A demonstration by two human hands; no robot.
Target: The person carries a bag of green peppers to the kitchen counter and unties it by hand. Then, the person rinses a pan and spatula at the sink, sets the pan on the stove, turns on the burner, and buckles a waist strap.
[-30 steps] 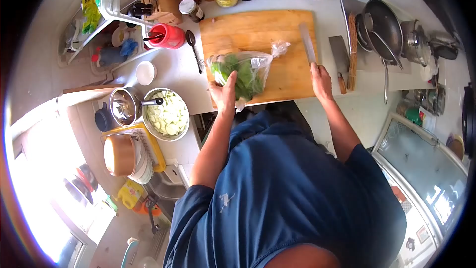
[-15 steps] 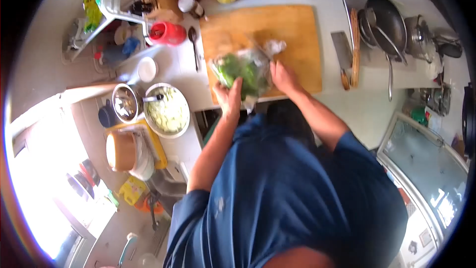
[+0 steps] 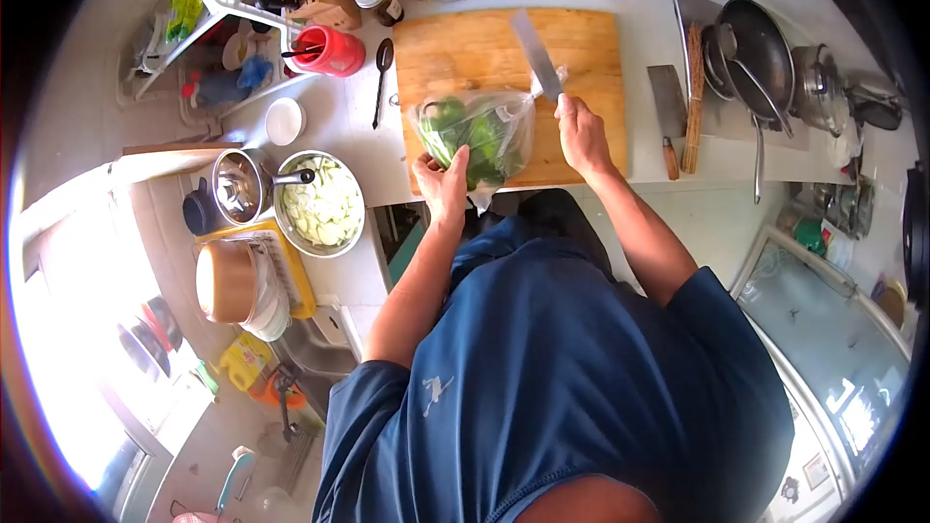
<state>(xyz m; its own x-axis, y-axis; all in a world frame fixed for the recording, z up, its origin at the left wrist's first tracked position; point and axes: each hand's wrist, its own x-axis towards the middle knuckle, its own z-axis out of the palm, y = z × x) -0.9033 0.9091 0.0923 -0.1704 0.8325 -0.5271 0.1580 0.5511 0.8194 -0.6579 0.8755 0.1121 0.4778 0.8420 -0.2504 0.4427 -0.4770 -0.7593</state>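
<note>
A clear plastic bag of green vegetables lies on the front left part of the wooden cutting board, its knotted end toward the right. My left hand grips the bag's lower left side, thumb on top. In my right hand is a knife, held by its handle, which the fingers hide. Its blade points up and to the left, over the board, beside the bag's knotted end.
Left of the board are a black spoon, a red container, a white bowl and a bowl of pale slices. On the right lie a cleaver, thin sticks and a wok. Bottles line the back.
My right hand has moved left with the knife, from the board's right edge to beside the bag's knotted end. The blade now tilts further left. My left hand stays at the bag.
</note>
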